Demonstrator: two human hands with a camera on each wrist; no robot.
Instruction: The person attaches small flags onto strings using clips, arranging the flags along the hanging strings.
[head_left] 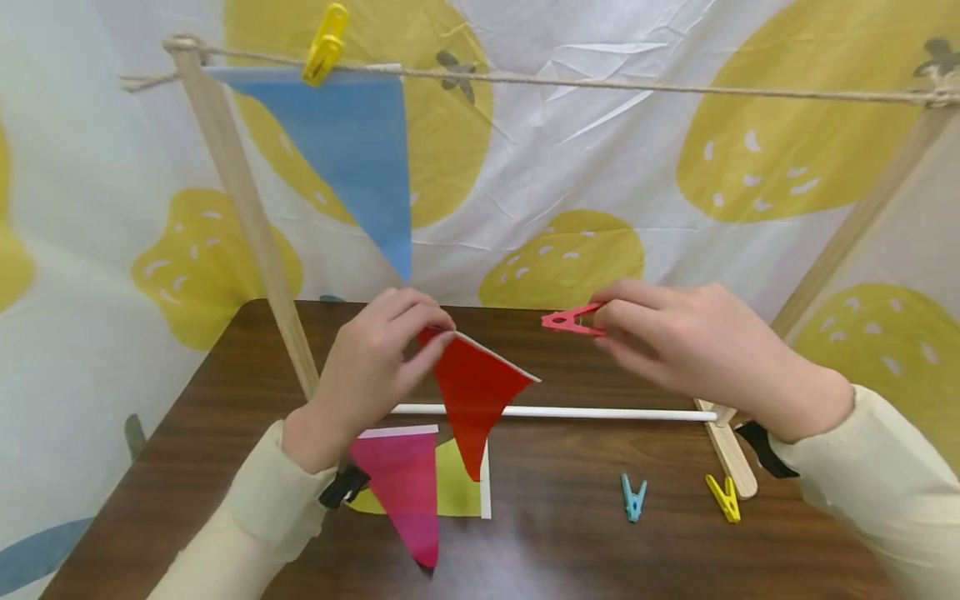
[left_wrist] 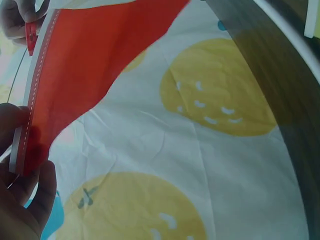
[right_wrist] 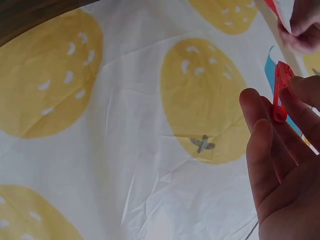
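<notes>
Between the thumb and fingers of my left hand [head_left: 382, 354] is the top left corner of a red pennant [head_left: 480, 392], whose point hangs down above the table. The left wrist view shows its white top edge with a dashed stitch line. My right hand [head_left: 667, 333] pinches a red clothespin [head_left: 570, 320], its nose toward the pennant and apart from it. In the right wrist view the clothespin [right_wrist: 281, 92] lies between thumb and fingertips. A blue pennant [head_left: 360, 158] hangs from the rope [head_left: 600, 82] under a yellow clothespin [head_left: 326, 46].
The rope runs between two wooden posts [head_left: 247, 217] joined low down by a white rod [head_left: 600, 412]. On the table [head_left: 555, 533] lie a pink pennant [head_left: 405, 483] over a yellow one [head_left: 461, 483], a blue clothespin [head_left: 633, 498] and a yellow clothespin [head_left: 723, 498].
</notes>
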